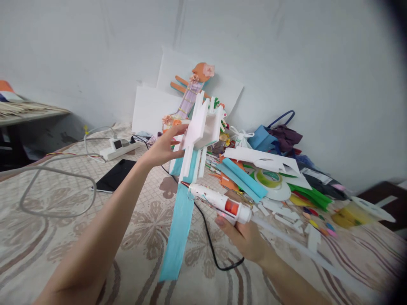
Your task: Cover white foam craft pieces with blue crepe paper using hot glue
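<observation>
My right hand (pixel 246 237) is closed round a white hot glue gun (pixel 219 201), with a long glue stick (pixel 305 245) trailing from its back end. The gun's nozzle touches or nearly touches the lower end of a white strip on a small foam-board chair-like model (pixel 199 127). Fingers of my left hand (pixel 167 146) grip that model's left side, and it stands tilted. Under the model a long light-blue painted strip (pixel 178 237) runs toward me. Part of my left hand's fingertips is hidden behind the white board.
Behind stands a decorated orange and lilac figure (pixel 192 91) against white boards. Left are a black phone (pixel 116 176), a power strip (pixel 119 150) and a looped cable (pixel 57 214). Foam scraps, a tape roll (pixel 269 178) and coloured sheets crowd the right. A black cord (pixel 210 245) lies below the gun.
</observation>
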Demonstrator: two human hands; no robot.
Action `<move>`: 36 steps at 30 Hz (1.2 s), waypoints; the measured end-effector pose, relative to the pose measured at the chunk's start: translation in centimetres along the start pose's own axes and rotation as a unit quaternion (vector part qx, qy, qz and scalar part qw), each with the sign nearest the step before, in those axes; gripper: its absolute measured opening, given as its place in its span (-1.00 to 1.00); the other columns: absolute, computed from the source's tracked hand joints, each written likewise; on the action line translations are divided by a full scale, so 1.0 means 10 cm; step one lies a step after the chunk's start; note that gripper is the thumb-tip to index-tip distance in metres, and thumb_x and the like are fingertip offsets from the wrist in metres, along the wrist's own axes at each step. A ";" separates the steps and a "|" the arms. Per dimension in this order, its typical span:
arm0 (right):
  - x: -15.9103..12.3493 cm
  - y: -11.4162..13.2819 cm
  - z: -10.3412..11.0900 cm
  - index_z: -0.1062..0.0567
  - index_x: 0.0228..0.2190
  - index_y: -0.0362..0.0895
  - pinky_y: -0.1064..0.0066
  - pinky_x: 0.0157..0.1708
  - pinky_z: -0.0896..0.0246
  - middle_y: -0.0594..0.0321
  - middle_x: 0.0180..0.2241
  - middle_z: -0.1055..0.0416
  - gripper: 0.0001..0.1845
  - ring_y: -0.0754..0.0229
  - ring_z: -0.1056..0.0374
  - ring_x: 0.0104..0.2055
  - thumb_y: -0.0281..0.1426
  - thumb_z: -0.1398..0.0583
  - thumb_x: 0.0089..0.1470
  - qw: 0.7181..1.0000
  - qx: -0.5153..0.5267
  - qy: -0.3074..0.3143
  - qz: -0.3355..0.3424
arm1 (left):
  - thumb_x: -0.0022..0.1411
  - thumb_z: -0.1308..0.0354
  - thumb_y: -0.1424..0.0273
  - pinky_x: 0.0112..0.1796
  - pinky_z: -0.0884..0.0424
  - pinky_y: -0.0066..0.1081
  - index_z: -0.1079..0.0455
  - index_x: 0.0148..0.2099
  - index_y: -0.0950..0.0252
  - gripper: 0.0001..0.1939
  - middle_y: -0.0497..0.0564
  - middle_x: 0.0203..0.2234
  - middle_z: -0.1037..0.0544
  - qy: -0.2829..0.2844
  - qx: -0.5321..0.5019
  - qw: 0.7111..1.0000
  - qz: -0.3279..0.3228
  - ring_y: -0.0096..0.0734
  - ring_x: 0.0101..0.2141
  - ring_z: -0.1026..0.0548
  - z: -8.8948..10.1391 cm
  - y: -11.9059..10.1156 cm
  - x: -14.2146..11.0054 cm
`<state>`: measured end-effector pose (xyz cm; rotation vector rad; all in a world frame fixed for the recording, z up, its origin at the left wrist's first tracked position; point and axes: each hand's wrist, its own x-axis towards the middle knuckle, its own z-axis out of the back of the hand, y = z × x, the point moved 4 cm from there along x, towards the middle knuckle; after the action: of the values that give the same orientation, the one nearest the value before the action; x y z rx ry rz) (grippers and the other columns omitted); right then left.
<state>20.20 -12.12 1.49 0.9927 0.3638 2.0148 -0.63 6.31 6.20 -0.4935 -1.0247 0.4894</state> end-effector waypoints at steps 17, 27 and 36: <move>-0.07 0.10 0.05 -0.28 -0.45 -0.05 0.34 -0.39 -0.26 0.27 -0.44 -0.28 -0.78 0.15 -0.32 -0.39 -0.29 -0.09 0.25 0.997 -0.024 -0.066 -0.011 | 0.05 -0.30 0.41 0.06 -0.37 -0.01 -0.14 0.27 0.17 -0.26 0.21 0.19 -0.34 -0.042 0.066 0.997 -0.014 -0.01 0.17 -0.34 0.01 -0.02 -0.01; -0.15 0.24 0.29 -0.33 -0.31 -0.06 0.35 -0.40 -0.20 0.30 -0.41 -0.25 -0.96 0.17 -0.27 -0.38 -0.43 -0.11 0.23 0.989 -0.085 -0.105 0.061 | -0.04 -0.32 0.43 -0.01 -0.42 -0.07 -0.17 0.20 0.18 -0.26 0.15 0.10 -0.34 -0.128 0.129 0.983 -0.032 -0.09 0.06 -0.37 0.01 -0.19 0.01; -0.30 0.29 0.48 -0.36 -0.30 -0.03 0.31 -0.39 -0.24 0.29 -0.40 -0.24 -0.97 0.13 -0.26 -0.38 -0.42 -0.13 0.20 0.975 -0.115 -0.186 0.027 | -0.11 -0.38 0.40 0.05 -0.36 0.01 -0.17 0.17 0.26 -0.21 0.17 0.03 -0.31 -0.286 0.213 0.934 -0.013 -0.01 0.08 -0.32 0.00 -0.31 -0.14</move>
<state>23.23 -16.74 4.70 1.2099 -0.0979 1.8159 -0.79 3.01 7.14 0.0660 -1.4296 0.8360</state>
